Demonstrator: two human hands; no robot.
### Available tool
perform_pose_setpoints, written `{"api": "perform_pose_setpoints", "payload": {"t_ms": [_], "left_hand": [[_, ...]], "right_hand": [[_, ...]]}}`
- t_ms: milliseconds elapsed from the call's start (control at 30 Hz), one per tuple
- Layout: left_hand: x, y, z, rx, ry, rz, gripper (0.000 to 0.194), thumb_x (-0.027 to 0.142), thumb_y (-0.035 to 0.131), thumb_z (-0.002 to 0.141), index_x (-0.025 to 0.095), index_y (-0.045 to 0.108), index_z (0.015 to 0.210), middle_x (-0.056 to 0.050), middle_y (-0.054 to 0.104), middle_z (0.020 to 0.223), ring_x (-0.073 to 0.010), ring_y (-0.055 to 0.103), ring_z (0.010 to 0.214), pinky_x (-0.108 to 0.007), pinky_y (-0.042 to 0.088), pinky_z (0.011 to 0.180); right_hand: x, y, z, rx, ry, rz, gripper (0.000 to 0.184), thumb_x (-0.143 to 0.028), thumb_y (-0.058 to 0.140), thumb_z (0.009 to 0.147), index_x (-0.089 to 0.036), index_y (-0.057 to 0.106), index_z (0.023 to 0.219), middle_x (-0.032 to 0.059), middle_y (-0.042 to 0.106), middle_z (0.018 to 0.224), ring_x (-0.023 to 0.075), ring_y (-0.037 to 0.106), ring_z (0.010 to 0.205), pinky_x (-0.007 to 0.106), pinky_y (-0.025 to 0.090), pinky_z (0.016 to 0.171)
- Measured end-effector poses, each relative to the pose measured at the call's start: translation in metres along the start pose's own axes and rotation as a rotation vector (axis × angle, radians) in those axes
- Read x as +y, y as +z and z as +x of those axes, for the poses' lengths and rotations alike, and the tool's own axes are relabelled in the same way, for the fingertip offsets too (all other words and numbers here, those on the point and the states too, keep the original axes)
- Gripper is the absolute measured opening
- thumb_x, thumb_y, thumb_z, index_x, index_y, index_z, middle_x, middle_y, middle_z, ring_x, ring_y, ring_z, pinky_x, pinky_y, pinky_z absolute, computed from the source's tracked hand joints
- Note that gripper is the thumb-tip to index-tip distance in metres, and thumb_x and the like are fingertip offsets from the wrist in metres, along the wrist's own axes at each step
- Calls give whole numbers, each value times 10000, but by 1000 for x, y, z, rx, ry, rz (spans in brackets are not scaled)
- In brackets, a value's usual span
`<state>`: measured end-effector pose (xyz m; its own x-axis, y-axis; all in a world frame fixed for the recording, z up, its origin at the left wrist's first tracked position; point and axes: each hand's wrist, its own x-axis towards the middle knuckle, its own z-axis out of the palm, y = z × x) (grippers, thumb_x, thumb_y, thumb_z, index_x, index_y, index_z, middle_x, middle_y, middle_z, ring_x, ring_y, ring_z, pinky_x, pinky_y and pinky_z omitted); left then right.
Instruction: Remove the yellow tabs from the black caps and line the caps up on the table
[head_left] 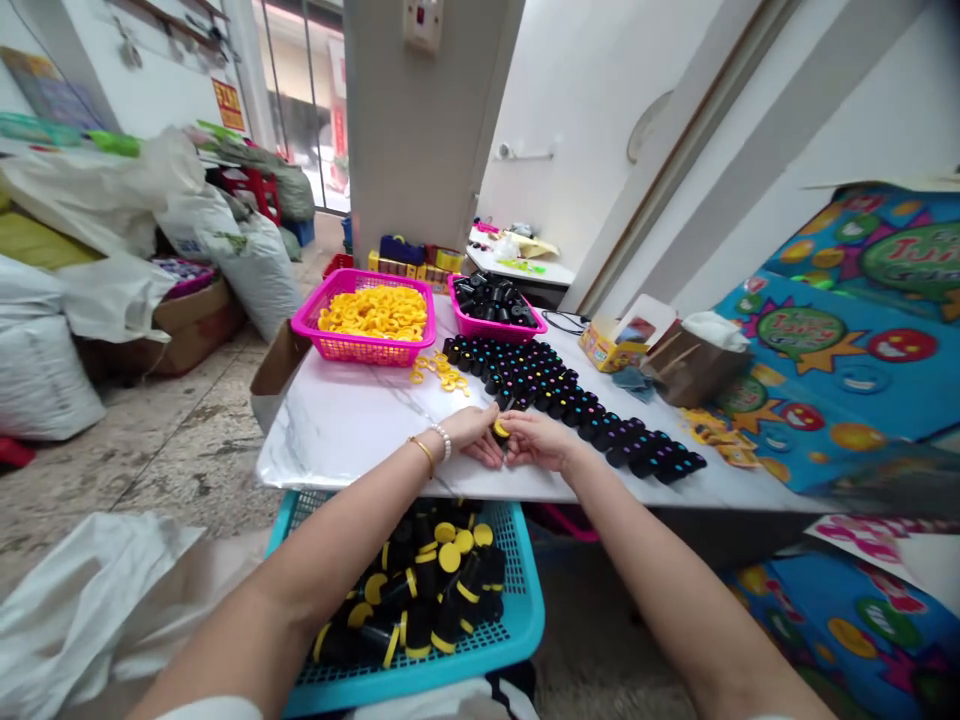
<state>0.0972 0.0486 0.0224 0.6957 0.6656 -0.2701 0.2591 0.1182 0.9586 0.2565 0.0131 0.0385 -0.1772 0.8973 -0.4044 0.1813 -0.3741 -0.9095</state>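
Note:
Over the front part of the table, my left hand (474, 432) and my right hand (538, 440) meet with fingers closed around one small black cylinder with a yellow part (500, 429). Fingers cover most of it. Just beyond them stand rows of black cylinders (555, 375) with small coloured dots on top. A few loose yellow rings (442, 372) lie to the left of the rows. Below my forearms, a turquoise basket (529, 590) holds many black cylinders with yellow caps (450, 558).
A pink basket (300, 322) of yellow ring pieces and another pink basket (491, 327) of black parts sit at the back of the white table (337, 430). To the right are a small yellow box (611, 345), a brown carton (694, 365) and blue printed boxes (825, 340). White sacks (259, 270) stand left.

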Motion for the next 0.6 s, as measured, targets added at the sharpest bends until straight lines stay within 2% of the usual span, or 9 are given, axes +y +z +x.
{"api": "perform_pose_setpoints", "payload": {"t_ms": [100, 167, 267, 333, 400, 467, 600], "left_hand": [[-3, -3, -15, 88, 59, 155, 563, 546, 251, 921, 131, 629, 878, -89, 667, 580, -205, 647, 511, -321, 529, 528], [-8, -15, -25, 221, 110, 300, 468, 503, 375, 894, 126, 651, 869, -69, 647, 559, -209, 639, 524, -329, 515, 564], [-12, -45, -30, 486, 186, 532, 330, 410, 490, 856, 138, 668, 912, -96, 678, 758, -250, 654, 806, -375, 480, 790], [-11, -67, -23, 595, 208, 669, 295, 372, 506, 855, 154, 661, 979, -117, 668, 930, -269, 607, 971, -393, 428, 890], [-9, -83, -10, 627, 216, 788, 275, 354, 545, 835, 171, 659, 1007, -125, 630, 1057, -271, 578, 1024, -382, 419, 897], [-10, -87, 1, 617, 222, 891, 237, 328, 589, 805, 174, 671, 965, -123, 599, 1099, -259, 584, 994, -355, 438, 849], [-17, -74, 2, 574, 264, 1041, 187, 259, 502, 861, 166, 662, 892, -99, 593, 1002, -212, 599, 859, -315, 455, 739]], "right_hand": [[7, 22, -18, 3, -56, -49, 240, -335, 580, 803, -198, 501, 985, -69, 541, 447, 111, 549, 370, 186, 456, 380], [18, 43, -35, -50, -102, -79, 264, -343, 572, 799, -207, 496, 1013, -75, 542, 445, 116, 529, 346, 174, 405, 338], [38, 74, -59, -106, -149, -194, 234, -365, 541, 834, -205, 540, 1005, -83, 507, 479, 104, 518, 356, 170, 367, 344], [44, 91, -68, -122, -228, -333, 206, -331, 541, 846, -200, 593, 997, -73, 507, 509, 89, 522, 394, 173, 363, 394], [40, 99, -69, -115, -328, -472, 200, -281, 559, 840, -202, 633, 1008, -62, 521, 530, 78, 504, 434, 182, 365, 449], [30, 98, -65, -56, -427, -557, 210, -259, 568, 838, -206, 649, 1025, -55, 526, 552, 77, 473, 472, 192, 366, 491], [11, 75, -52, 158, -549, -602, 194, -278, 538, 871, -197, 661, 998, -31, 549, 606, 90, 486, 532, 202, 385, 537]]}}
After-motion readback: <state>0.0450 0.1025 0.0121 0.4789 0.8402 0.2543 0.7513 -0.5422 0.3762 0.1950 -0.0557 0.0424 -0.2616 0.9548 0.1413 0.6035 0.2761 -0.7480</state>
